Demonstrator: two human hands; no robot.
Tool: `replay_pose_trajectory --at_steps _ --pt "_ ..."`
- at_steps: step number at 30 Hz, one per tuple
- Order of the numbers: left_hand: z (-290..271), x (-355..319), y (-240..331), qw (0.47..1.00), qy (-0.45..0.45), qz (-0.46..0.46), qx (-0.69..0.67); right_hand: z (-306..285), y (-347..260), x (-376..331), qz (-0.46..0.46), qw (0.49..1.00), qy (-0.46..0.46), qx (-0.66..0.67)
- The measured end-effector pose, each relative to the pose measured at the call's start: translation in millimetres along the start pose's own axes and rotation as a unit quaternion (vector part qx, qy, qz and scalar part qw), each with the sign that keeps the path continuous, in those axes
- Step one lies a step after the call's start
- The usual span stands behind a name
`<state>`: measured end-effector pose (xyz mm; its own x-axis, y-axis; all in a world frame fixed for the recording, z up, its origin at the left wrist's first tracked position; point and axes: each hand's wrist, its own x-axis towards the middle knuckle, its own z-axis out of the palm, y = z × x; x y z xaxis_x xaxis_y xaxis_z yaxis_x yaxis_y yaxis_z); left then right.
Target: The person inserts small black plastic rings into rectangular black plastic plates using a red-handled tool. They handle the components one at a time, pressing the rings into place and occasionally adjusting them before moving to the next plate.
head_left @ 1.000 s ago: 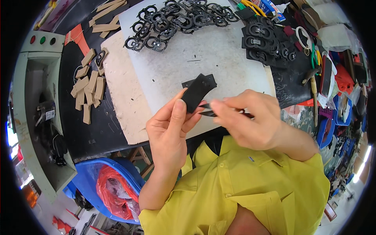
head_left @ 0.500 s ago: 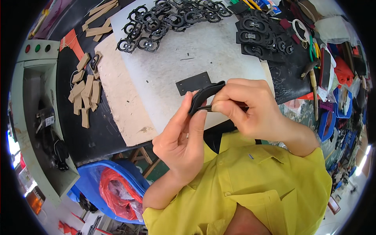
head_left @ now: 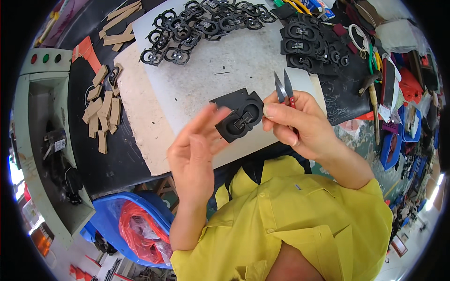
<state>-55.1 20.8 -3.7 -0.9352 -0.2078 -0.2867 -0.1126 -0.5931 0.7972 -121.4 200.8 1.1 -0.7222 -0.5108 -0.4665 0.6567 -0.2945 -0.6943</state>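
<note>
My right hand (head_left: 304,124) pinches the right edge of a flat black buckle piece (head_left: 236,130), which has two raised rings and a small metal buckle between them. The same hand keeps a pair of thread snips (head_left: 284,86) in its palm, red at the grip, blades pointing up and apart. My left hand (head_left: 192,152) is open beside the piece's left edge, fingers spread and slightly blurred; it appears apart from the piece. Partly hidden behind the piece, a plain black rectangular panel (head_left: 227,99) lies on the white work sheet (head_left: 201,79).
Ring-shaped black pieces (head_left: 180,30) are heaped at the sheet's far edge. Black buckle panels (head_left: 300,33) are stacked at far right. Tan strips (head_left: 105,110) lie at left, near a grey box (head_left: 44,65) with buttons. A blue bin (head_left: 105,206) stands below the table.
The black piece has turned from edge-on to face-up. My left hand has let go and moved left. The snips have swung up to point away from me.
</note>
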Motion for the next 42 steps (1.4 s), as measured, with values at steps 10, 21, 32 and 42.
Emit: replay_pose_trajectory --at_steps 10,21,32,42 --pt "1.0 -5.7 -3.3 0.998 -0.022 -0.047 0.018 8.1 -2.9 -1.8 0.004 0.990 -0.030 -0.135" --pt "46.8 133.5 7.5 0.638 -0.093 0.489 0.588 -82.0 -79.2 31.8 -0.262 0.884 0.243 -0.302" --pt "32.3 116.1 10.0 0.623 -0.062 0.484 0.611 -31.6 -53.2 31.7 -0.500 0.656 0.187 -0.534" --pt "10.9 73.5 10.3 0.880 -0.041 0.243 0.405 12.1 -15.1 65.8 -0.345 0.811 0.119 -0.456"
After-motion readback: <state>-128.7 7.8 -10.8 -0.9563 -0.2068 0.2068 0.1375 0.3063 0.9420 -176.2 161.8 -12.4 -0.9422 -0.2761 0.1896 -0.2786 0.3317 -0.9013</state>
